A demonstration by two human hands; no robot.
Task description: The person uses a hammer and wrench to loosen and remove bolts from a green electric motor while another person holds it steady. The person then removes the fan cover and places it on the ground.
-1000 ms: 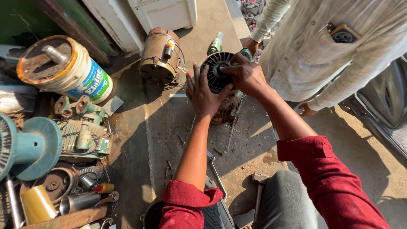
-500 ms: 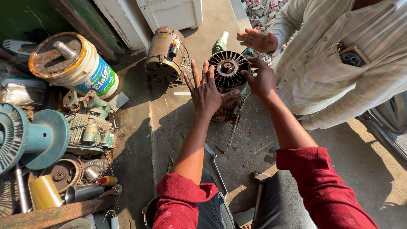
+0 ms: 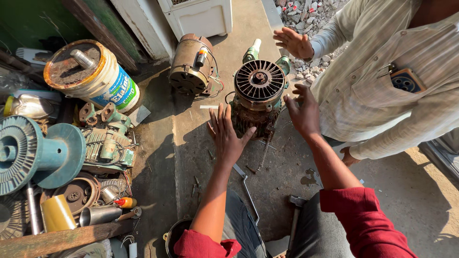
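Rusty upright motor with a round finned black top (image 3: 258, 95) stands at centre frame, one of two motors; the other, a brown cylindrical one (image 3: 191, 64), lies at upper centre. Left hand (image 3: 227, 134), fingers spread and holding nothing, touches its lower left side; right hand (image 3: 302, 112), likewise open and empty, hovers just beside its right. A co-worker's open hand (image 3: 292, 43) is above. Stained concrete floor (image 3: 191, 157), sunlit; one teal spool (image 3: 33, 153) at left.

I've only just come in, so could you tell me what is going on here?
A person in red sleeves has the left hand and right hand open on either side of an upright finned motor on the concrete floor, holding nothing. A second person's hand hovers beyond it. Another motor lies nearby.
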